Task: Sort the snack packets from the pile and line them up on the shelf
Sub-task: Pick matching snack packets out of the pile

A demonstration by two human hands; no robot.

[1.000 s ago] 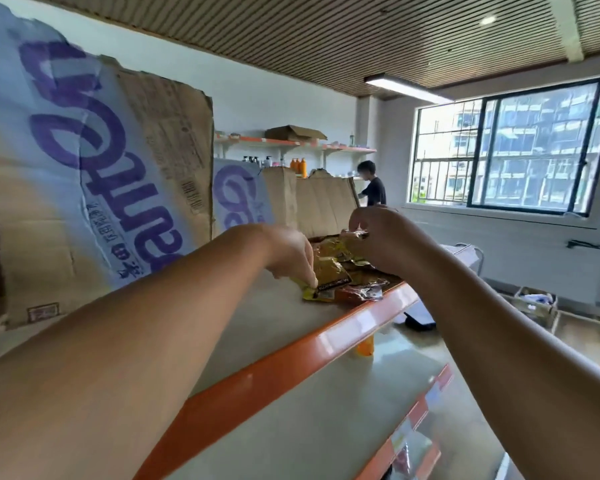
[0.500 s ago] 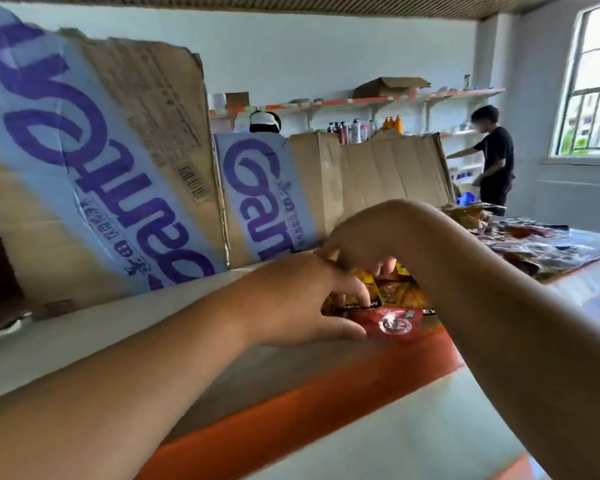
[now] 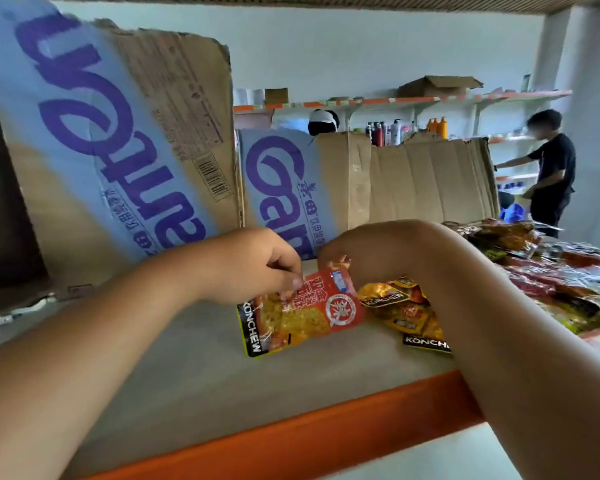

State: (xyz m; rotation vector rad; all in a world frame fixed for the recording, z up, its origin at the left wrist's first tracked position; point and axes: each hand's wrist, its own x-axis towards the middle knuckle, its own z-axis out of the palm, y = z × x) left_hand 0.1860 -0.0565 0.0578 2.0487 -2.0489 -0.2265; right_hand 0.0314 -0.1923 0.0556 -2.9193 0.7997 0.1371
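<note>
View from a head camera, looking along a grey shelf with an orange front edge that runs across the lower part of the frame. Two bare forearms reach in from the lower left and lower right and meet at centre frame.

The left hand has its fingers curled and pinches the upper left edge of a red and orange snack packet marked "KONCHEW". The right hand, bent down at the wrist, curls its fingers over the same packet's top right corner and grips it. The packet's lower end touches the shelf surface just below centre.

Just right of it, partly under the right forearm, lie yellow packets of the same brand. At the right edge, a jumbled pile of packets covers the shelf.

Behind the hands, flattened cardboard panels with blue and purple lettering stand upright along the back, filling the upper left and centre. In the upper right background, a person in black stands at wall shelves holding bottles.
</note>
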